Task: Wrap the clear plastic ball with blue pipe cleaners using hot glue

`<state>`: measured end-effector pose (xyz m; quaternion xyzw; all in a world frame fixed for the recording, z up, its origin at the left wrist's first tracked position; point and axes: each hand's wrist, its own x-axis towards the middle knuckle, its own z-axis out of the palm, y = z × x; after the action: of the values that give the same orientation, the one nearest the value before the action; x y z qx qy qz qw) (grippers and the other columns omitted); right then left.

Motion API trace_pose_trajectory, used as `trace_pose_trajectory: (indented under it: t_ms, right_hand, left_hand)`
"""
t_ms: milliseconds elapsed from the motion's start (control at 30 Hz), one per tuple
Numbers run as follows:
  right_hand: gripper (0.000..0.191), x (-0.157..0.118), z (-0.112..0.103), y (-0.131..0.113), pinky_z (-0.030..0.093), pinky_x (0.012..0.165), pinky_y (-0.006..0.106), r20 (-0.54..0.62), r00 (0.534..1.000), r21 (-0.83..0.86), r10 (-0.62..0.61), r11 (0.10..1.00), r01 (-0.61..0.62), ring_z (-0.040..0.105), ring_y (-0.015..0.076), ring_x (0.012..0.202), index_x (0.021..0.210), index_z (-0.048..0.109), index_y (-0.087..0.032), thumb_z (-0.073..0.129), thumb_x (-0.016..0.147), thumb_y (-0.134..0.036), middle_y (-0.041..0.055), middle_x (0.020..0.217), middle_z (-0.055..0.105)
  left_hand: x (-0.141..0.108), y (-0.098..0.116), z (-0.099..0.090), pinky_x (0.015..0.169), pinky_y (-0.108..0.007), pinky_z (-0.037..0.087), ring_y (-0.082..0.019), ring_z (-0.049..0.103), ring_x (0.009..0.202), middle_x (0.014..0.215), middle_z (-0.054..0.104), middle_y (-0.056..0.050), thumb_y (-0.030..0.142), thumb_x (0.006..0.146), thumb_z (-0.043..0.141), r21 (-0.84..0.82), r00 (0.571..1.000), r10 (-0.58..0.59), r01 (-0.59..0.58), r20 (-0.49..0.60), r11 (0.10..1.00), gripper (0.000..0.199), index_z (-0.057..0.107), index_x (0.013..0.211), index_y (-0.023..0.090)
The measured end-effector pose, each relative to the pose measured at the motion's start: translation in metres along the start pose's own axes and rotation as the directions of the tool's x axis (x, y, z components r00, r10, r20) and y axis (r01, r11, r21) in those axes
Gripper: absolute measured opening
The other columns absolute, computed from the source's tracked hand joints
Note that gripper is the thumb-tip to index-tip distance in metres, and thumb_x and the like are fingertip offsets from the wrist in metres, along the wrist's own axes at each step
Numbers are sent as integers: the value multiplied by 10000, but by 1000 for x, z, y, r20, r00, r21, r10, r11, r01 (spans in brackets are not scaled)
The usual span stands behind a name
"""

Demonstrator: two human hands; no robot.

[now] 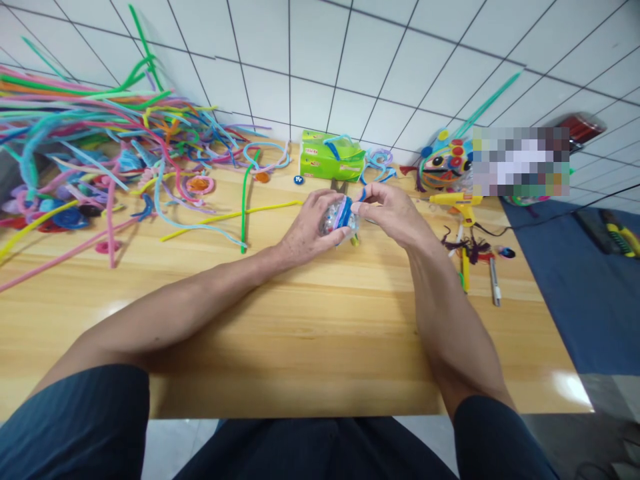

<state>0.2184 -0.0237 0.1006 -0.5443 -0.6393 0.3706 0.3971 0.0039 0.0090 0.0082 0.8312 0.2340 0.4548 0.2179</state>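
A small clear container (331, 219) with blue and purple pipe cleaners wrapped round it is gripped in my left hand (311, 230), near the middle of the wooden table. My right hand (391, 212) is beside its right side, thumb and forefinger pinched on a blue pipe cleaner (361, 195) that reaches up from the container. Just behind both hands sits a green package (331, 157) with pale blue pipe cleaners on it. Part of the container is hidden by my left fingers.
Many coloured pipe cleaners (95, 120) are heaped at the left. A yellow glue gun (463, 205) with a black cord, a cutter knife (495, 283) and a decorated colourful object (445, 167) are at the right. White tiled wall (260, 60) stands behind the table (300, 347).
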Motion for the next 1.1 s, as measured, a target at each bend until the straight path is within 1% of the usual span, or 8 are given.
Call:
trace_pose_trajectory:
  t_ms: [133,233,300,500,667,800,933,1100]
  right_hand:
    - [212,-5,0,-9,372,659,298,6,1000,-85,19,996,-19,487,142,694,755,636,-219,776,818,-365,-35,695,577]
    - [181,-7,1,-13,416,678,300,70,997,-80,31,996,-25,560,157,732,800,673,-209,747,830,-371,-15,750,647]
    - [152,-8,3,-14,436,680,304,99,994,-123,46,992,-34,601,171,743,828,703,-204,748,818,-349,-4,774,690]
    - [60,-11,4,-19,414,675,316,59,998,-374,-9,927,31,608,184,722,800,706,-202,695,824,-255,3,742,702]
    - [61,-13,-1,-23,407,689,327,109,993,-436,-38,896,82,603,187,728,826,698,-202,679,855,-251,11,775,707]
    - [85,-11,-3,-17,420,718,335,115,991,-361,-62,927,100,591,189,751,828,685,-210,697,871,-282,6,781,682]
    - [174,-7,-2,-9,440,714,326,120,992,-134,-29,990,45,560,182,753,806,660,-234,789,839,-348,-10,767,644]
    - [210,1,1,0,472,754,328,68,998,65,10,998,-15,575,181,778,837,686,-237,839,739,-343,-22,778,645]
  left_hand:
    - [-1,1,1,1247,-584,508,-329,591,1435,1483,598,-171,541,1038,676,5,1000,1,-1,-13,1000,593,508,1515,232]
    - [-1,1,1,1242,-575,515,-325,592,1429,1484,595,-170,524,1039,676,5,1000,5,-5,-15,1000,587,506,1518,230]
    - [-1,1,1,1244,-573,514,-326,588,1434,1490,592,-170,502,1031,686,7,1000,3,-3,-9,1000,589,506,1520,228]
    - [-1,0,2,1241,-590,515,-330,589,1437,1488,599,-169,500,1026,700,22,1000,0,1,-11,1000,590,507,1517,238]
    - [0,-1,3,1233,-576,519,-329,598,1423,1476,600,-170,518,1034,687,3,1000,19,-19,-21,1000,585,513,1513,230]
    - [0,-2,2,1229,-567,519,-328,600,1416,1469,599,-171,526,1043,666,-4,999,25,-25,-22,1000,577,515,1513,227]
    - [-1,-1,2,1236,-596,506,-344,583,1436,1488,592,-174,512,1033,671,-6,1000,3,-3,-2,1000,580,507,1515,236]
    - [3,-4,5,1278,-611,468,-351,547,1491,1524,573,-174,546,1023,688,15,1000,-25,25,0,1000,618,486,1529,255]
